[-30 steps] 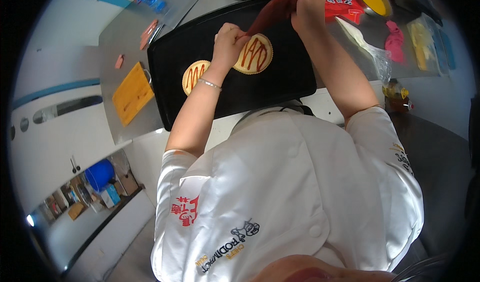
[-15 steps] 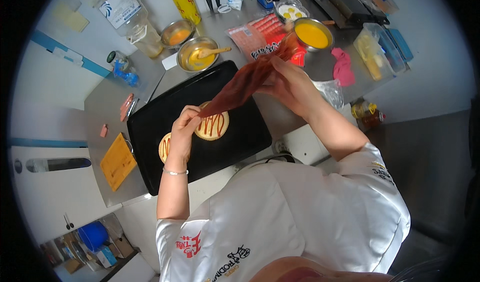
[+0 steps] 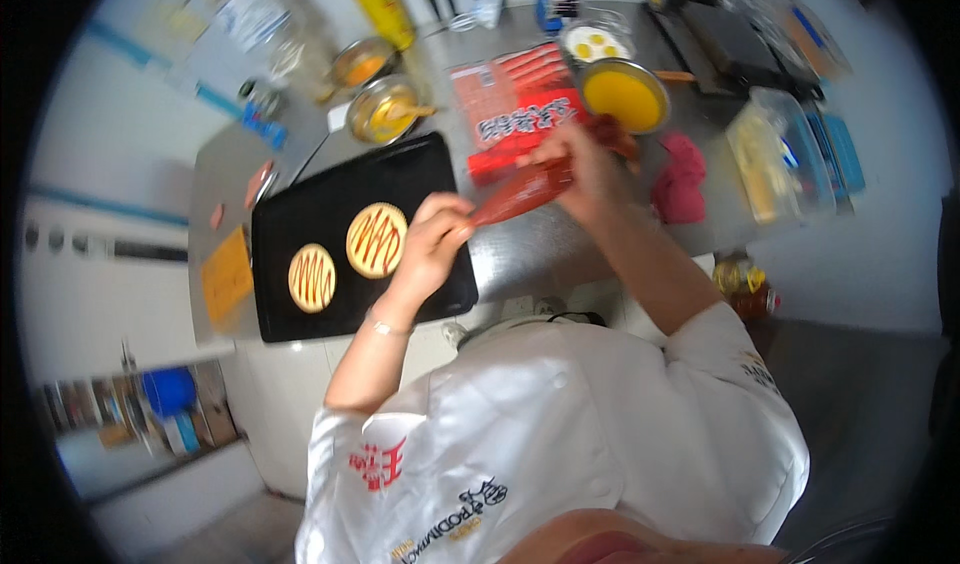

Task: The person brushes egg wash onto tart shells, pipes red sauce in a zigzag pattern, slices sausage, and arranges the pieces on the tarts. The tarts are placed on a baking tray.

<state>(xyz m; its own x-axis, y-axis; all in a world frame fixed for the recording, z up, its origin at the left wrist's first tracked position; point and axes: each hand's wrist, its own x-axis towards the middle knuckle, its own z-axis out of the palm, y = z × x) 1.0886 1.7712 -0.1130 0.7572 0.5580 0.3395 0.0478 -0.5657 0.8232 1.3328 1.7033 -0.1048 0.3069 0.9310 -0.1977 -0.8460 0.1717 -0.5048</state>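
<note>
A piping bag (image 3: 527,191) filled with red sauce is stretched between my hands above the right edge of a black baking tray (image 3: 300,219). My right hand (image 3: 590,179) is closed around its gathered upper end, somewhat blurred by motion. With closed fingers, my left hand (image 3: 432,244) pinches the narrow tip. Two round, pale dough bases lie on the tray, both striped with red zigzags: a larger one (image 3: 377,241) just left of my left hand and a smaller one (image 3: 312,278) farther left.
Behind the bag lies a red sausage pack (image 3: 510,89). Bowls of yellow liquid (image 3: 625,97) and yellow mixture with a wooden spoon (image 3: 385,111) stand at the back. A pink cloth (image 3: 680,176), a clear container (image 3: 775,154) and a wooden board (image 3: 228,276) flank the work area.
The piping bag and my left hand have moved right, off the larger dough base. My right hand has closed around the bag's upper part, which looks fuller and shorter. The view has shifted.
</note>
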